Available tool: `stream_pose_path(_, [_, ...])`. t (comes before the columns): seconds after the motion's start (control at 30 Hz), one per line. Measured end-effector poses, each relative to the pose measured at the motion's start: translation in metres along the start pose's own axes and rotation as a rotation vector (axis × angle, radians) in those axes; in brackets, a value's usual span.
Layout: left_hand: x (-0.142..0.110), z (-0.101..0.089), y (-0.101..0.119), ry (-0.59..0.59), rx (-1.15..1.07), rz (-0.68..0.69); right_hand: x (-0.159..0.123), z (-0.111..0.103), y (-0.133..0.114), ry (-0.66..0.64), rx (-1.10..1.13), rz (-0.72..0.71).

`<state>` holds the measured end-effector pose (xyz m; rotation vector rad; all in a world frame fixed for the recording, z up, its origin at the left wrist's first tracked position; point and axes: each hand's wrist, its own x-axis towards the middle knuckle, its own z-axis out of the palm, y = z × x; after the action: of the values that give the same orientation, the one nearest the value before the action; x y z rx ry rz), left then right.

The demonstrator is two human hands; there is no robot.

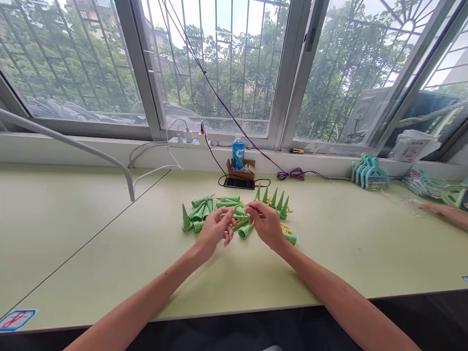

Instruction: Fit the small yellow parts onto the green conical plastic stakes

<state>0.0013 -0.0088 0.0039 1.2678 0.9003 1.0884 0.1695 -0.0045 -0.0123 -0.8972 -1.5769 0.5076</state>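
Okay, my left hand (215, 230) curls beside a green cone (239, 210), hold unclear; my right hand (269, 225) is pinched together, can't tell on what. Loose cones (198, 213) lie heaped on the bench (336, 243), apparently unfinished; farther right, upright cones (280, 201) look done.

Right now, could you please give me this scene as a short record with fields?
Green cones: many lying, several upright
Yellow pieces: among the cones
Left hand: fingers curled by the cones; grip unclear
Right hand: fingertips close together; any held piece unclear
Behind: blue bottle, cardboard box, phone
Right side: hangers, another person's hand
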Motion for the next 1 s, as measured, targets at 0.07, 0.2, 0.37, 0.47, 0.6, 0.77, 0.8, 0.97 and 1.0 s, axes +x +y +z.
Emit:
stream_pose_path(0.07, [0.0008, -0.0007, 0.0002, -0.058, -0.086, -0.068, -0.0003, 0.0006, 0.0, -0.02, -0.001, -0.012])
stream_pose_path(0.2, [0.0023, -0.0037, -0.0009, -0.135, -0.184, -0.128, -0.0006, 0.0007, 0.0, -0.082, -0.012, -0.034])
stream_pose_path(0.37, [0.0024, -0.005, -0.0002, -0.103, -0.31, -0.18, -0.0004, 0.0005, 0.0018, -0.103, -0.034, -0.036])
stream_pose_path(0.47, [0.0018, -0.004, 0.0014, -0.074, -0.347, -0.185, -0.0005, 0.0009, 0.0034, -0.098, -0.034, -0.013])
stream_pose_path(0.6, [0.0022, -0.0032, 0.0035, -0.037, -0.372, -0.173, -0.0006, 0.0011, 0.0036, -0.105, -0.022, 0.005])
stream_pose_path(0.77, [0.0023, -0.0033, 0.0029, -0.059, -0.373, -0.157, -0.0002, 0.0009, 0.002, -0.099, -0.015, 0.011])
stream_pose_path(0.8, [0.0019, -0.0033, 0.0024, -0.07, -0.356, -0.15, -0.0001, 0.0008, 0.0019, -0.098, -0.014, 0.011])
stream_pose_path(0.97, [-0.0009, -0.0028, 0.0005, -0.127, -0.205, -0.053, -0.0003, 0.0006, 0.0024, -0.103, -0.011, 0.015])
stream_pose_path(1.0, [-0.0016, -0.0024, 0.0005, -0.126, -0.166, -0.022, -0.0003, 0.0007, 0.0026, -0.103, -0.01, 0.014])
